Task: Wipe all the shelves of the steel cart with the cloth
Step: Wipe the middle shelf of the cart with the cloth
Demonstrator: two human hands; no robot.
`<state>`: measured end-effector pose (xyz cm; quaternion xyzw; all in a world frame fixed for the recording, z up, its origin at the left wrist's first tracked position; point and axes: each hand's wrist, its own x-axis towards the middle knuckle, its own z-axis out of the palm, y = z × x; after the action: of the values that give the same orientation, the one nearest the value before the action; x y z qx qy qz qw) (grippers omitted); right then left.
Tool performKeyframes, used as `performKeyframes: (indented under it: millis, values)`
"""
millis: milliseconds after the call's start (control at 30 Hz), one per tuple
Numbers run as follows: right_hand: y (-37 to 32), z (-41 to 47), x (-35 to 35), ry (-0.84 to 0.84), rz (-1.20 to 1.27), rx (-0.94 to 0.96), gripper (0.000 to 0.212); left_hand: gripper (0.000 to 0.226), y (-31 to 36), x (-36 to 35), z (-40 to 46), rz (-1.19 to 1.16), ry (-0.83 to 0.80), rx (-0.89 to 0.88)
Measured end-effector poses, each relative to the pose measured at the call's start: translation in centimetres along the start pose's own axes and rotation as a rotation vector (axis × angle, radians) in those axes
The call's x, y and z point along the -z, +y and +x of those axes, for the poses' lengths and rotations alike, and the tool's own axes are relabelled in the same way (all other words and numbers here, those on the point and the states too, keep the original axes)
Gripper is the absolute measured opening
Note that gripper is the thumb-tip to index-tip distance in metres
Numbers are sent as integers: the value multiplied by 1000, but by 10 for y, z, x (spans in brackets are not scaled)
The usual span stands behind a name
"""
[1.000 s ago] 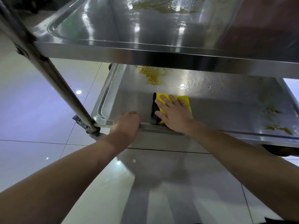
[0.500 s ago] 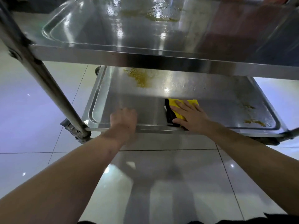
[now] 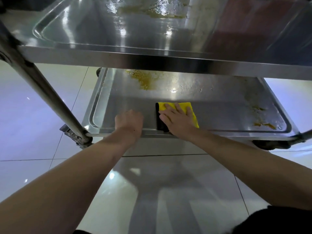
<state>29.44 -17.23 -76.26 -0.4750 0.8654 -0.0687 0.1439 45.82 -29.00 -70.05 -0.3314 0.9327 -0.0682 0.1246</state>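
A folded yellow cloth with a black edge lies flat on the lower shelf of the steel cart, near its front rim. My right hand presses on the cloth with straight, spread fingers. My left hand grips the shelf's front rim just left of the cloth, fingers curled over the edge. Yellow-brown smears mark the far left of this shelf, and smaller spots sit at its right front corner. The shelf above also shows a yellowish smear at its back.
A slanted steel leg runs down to the cart's front left corner bracket. A dark wheel shows under the right front corner. Glossy white floor tiles surround the cart. The upper shelf overhangs the back of the lower one.
My right hand slid the cloth to the right along the lower shelf's front, then back a little to the left. My left hand kept its grip on the rim. The view pulled back.
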Motion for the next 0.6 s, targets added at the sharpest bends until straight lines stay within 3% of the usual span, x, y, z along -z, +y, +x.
performKeyframes:
  millis: [167, 300, 600]
  values:
    - [-5, 3, -9, 106, 5, -32, 43, 31, 2, 2, 5, 35, -1, 4]
    - [13, -2, -8, 53, -62, -4, 59, 31, 7, 4, 11, 53, -17, 9]
    - [95, -30, 9, 30, -150, -35, 57, 33, 19, 11, 10, 146, -48, 30]
